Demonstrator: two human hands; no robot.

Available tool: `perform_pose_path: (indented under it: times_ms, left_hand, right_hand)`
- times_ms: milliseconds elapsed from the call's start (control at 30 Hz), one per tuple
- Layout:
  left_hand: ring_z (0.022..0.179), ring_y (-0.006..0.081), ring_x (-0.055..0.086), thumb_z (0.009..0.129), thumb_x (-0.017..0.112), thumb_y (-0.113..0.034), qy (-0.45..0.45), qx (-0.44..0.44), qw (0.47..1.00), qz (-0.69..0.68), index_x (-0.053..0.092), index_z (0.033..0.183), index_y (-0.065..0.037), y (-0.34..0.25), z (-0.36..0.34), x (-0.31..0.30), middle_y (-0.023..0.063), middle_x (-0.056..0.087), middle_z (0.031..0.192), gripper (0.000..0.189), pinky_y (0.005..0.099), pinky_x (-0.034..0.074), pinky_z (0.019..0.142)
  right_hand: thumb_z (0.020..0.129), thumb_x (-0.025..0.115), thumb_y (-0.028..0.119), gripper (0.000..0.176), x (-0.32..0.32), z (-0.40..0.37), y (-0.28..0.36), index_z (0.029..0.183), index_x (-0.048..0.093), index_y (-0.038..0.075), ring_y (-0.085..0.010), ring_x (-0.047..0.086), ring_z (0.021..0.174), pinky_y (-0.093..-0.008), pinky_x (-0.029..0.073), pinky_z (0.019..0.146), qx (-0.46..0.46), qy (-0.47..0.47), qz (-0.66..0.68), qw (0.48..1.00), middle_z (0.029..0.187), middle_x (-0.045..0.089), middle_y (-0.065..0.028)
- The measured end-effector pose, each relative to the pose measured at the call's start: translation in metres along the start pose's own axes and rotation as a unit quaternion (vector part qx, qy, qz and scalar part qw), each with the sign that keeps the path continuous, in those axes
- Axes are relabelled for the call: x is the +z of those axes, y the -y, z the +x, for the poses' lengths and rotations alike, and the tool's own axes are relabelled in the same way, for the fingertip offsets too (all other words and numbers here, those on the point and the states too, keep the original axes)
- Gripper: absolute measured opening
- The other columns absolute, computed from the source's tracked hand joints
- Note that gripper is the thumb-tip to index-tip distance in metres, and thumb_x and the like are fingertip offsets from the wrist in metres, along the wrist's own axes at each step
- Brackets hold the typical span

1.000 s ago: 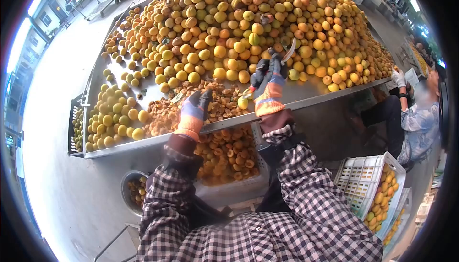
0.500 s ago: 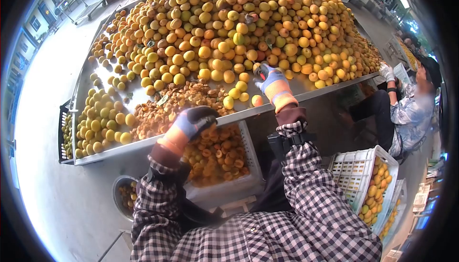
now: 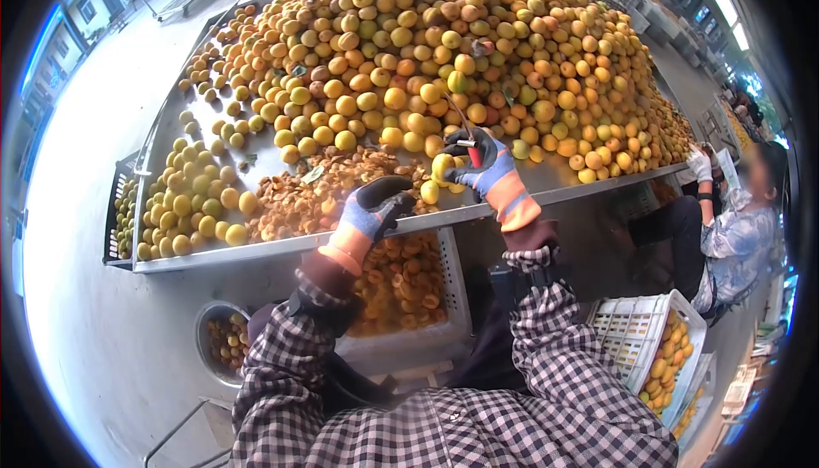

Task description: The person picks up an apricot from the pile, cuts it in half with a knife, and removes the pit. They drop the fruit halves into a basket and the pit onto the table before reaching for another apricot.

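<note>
My right hand (image 3: 495,169), in an orange and blue glove with black fingers, is closed around the red handle of a small knife (image 3: 474,154), whose thin blade points up and away. Just left of its fingertips are yellow apricots (image 3: 442,167) at the front of the metal table. My left hand (image 3: 369,208), gloved alike, hovers at the table's front edge with thumb and fingers curved apart, nothing visible between them. Beyond it lies a heap of cut apricot pieces (image 3: 290,197). Below, a white crate (image 3: 457,284) holds apricot halves (image 3: 401,284).
A large pile of whole apricots (image 3: 384,50) covers the metal table (image 3: 230,253), with greener ones at the left. A metal bowl (image 3: 205,340) stands on the floor at left. At right, a white crate (image 3: 614,331) of apricots stands tilted, near a seated person (image 3: 738,229).
My right hand has drawn back slightly toward the table's front, beside the yellow apricots. My left hand has moved right and up, and its fingers have parted. The view has shifted a little.
</note>
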State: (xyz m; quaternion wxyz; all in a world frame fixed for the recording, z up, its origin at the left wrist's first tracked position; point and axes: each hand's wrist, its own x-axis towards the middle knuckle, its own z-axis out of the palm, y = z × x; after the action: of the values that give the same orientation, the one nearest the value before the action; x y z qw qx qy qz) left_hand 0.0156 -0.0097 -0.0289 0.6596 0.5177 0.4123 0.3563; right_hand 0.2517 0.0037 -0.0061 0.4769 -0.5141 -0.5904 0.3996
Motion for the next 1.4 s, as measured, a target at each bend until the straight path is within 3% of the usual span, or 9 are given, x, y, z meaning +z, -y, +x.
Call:
perform_pose_path:
  times_ms: [100,333,433,600,700,800,967,1033,1400]
  left_hand:
    - [0.096,0.0131,0.065,0.091,0.066,-0.023,0.012,0.02,0.998,-0.059,0.054,0.13,-0.002,0.001,0.005,0.003,0.0073,0.067,0.11,0.046,0.0232,0.052,0.071]
    - [0.086,0.0095,0.061,0.086,0.07,-0.016,-0.038,0.022,0.992,-0.122,0.056,0.127,-0.002,-0.018,-0.005,0.002,0.0027,0.066,0.105,0.045,0.0229,0.05,0.072]
    - [0.086,0.0111,0.063,0.081,0.075,-0.007,-0.061,0.097,0.988,-0.107,0.059,0.123,-0.003,-0.015,-0.002,-0.004,0.005,0.065,0.107,0.045,0.0239,0.051,0.069]
    - [0.093,0.0107,0.061,0.08,0.075,-0.004,-0.05,0.075,0.992,-0.091,0.058,0.122,-0.004,-0.015,0.002,-0.012,0.003,0.064,0.105,0.045,0.0244,0.051,0.077]
    - [0.095,0.011,0.06,0.08,0.076,-0.007,-0.021,0.133,0.983,-0.121,0.056,0.124,-0.004,-0.024,-0.001,-0.01,0.0027,0.063,0.107,0.048,0.0251,0.051,0.078]
    - [0.081,0.0061,0.056,0.082,0.074,-0.011,0.01,0.066,0.993,-0.097,0.054,0.126,-0.005,-0.027,-0.005,-0.015,-0.0015,0.06,0.101,0.049,0.0201,0.047,0.07]
    - [0.101,0.0119,0.058,0.085,0.07,-0.014,0.048,0.067,0.989,-0.12,0.051,0.129,0.0,-0.044,-0.015,-0.013,0.0038,0.061,0.112,0.049,0.0255,0.048,0.087]
    - [0.101,0.0127,0.059,0.085,0.07,-0.014,0.04,0.083,0.988,-0.121,0.052,0.128,0.001,-0.045,-0.015,-0.011,0.0046,0.062,0.112,0.048,0.0262,0.048,0.088]
    - [0.098,0.014,0.061,0.083,0.072,-0.011,-0.014,0.14,0.985,-0.096,0.057,0.121,0.002,-0.025,-0.002,-0.02,0.0064,0.064,0.108,0.043,0.028,0.049,0.089]
  right_hand:
    - [0.065,0.083,-0.004,0.056,0.029,-0.005,0.007,0.115,0.058,0.004,-0.0119,0.061,0.101,-0.0265,0.049,0.091,-0.058,0.027,0.069,0.996,0.109,0.064,-0.0029]
    - [0.08,0.073,-0.002,0.038,0.064,-0.019,0.026,0.114,0.058,0.003,-0.0121,0.06,0.097,-0.0257,0.049,0.089,-0.17,0.002,0.086,0.982,0.105,0.062,-0.0042]
    - [0.088,0.066,0.002,0.027,0.049,-0.02,0.026,0.114,0.058,0.003,-0.0121,0.061,0.091,-0.0267,0.05,0.081,-0.114,0.01,-0.021,0.993,0.101,0.063,-0.0066]
    - [0.092,0.061,0.005,0.013,0.054,-0.03,0.029,0.104,0.061,0.001,-0.0133,0.062,0.08,-0.0273,0.05,0.074,-0.127,0.054,0.021,0.99,0.089,0.065,-0.0089]
    - [0.091,0.062,0.005,0.014,0.058,-0.033,0.028,0.104,0.061,0.0,-0.012,0.061,0.081,-0.0269,0.05,0.076,-0.132,0.065,-0.019,0.989,0.089,0.066,-0.0086]
    - [0.091,0.062,0.007,0.014,0.059,-0.034,0.029,0.104,0.061,0.0,-0.0144,0.063,0.082,-0.0267,0.05,0.076,-0.103,0.083,-0.034,0.991,0.088,0.066,-0.0093]
    - [0.092,0.063,0.012,0.018,0.064,-0.035,0.02,0.104,0.061,0.0,-0.0257,0.065,0.082,-0.031,0.049,0.075,-0.049,0.101,-0.061,0.992,0.09,0.067,-0.0151]
    - [0.092,0.062,0.015,0.02,0.067,-0.035,0.015,0.105,0.061,0.001,-0.0331,0.064,0.085,-0.0354,0.049,0.075,-0.086,0.087,-0.089,0.989,0.093,0.067,-0.0179]
    - [0.091,0.063,0.015,0.026,0.072,-0.04,0.015,0.113,0.06,0.001,-0.0359,0.064,0.092,-0.038,0.05,0.078,-0.084,0.102,-0.055,0.99,0.099,0.067,-0.0185]
